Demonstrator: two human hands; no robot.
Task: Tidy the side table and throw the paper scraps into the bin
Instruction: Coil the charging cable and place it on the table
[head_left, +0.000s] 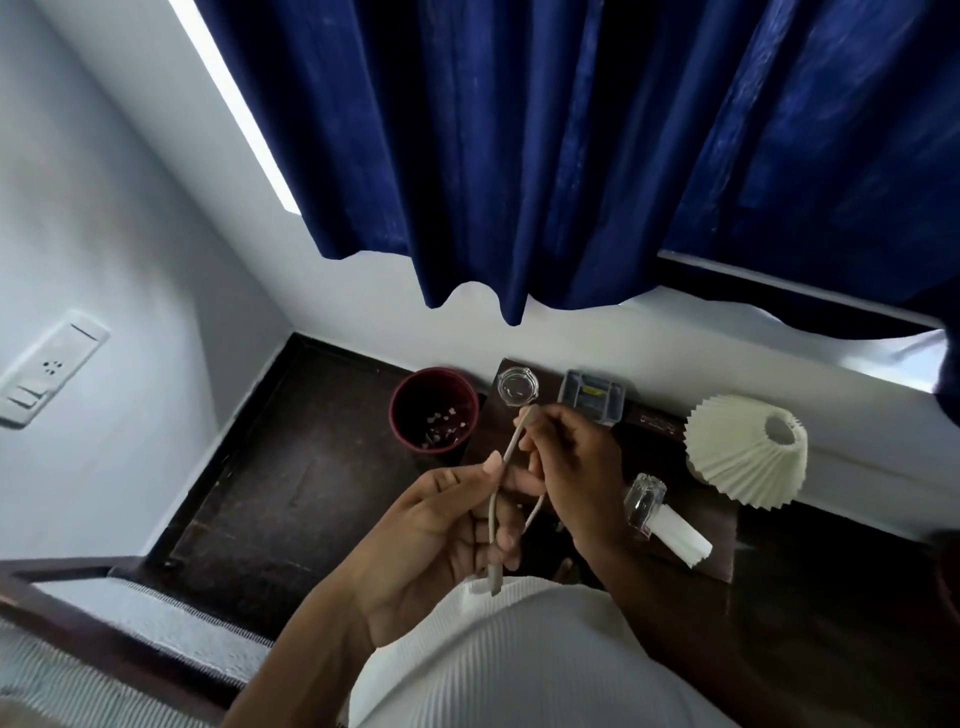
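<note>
A short beige cable (506, 457) is held up over the dark side table (696, 535). My left hand (441, 525) grips its lower part, with one plug end (493, 582) sticking out below the fist. My right hand (576, 462) pinches the upper part near the other end (531, 413), and a loop hangs between the two hands. The dark red bin (434, 410) stands on the floor left of the table, with small paper scraps (444, 423) at its bottom.
On the table stand a glass ashtray (518, 387), a small grey plastic box (595, 397), a pleated cream lamp shade (748, 454) and a clear bottle lying beside white paper (680, 535). A blue curtain hangs above. A wall socket (44, 371) is at left.
</note>
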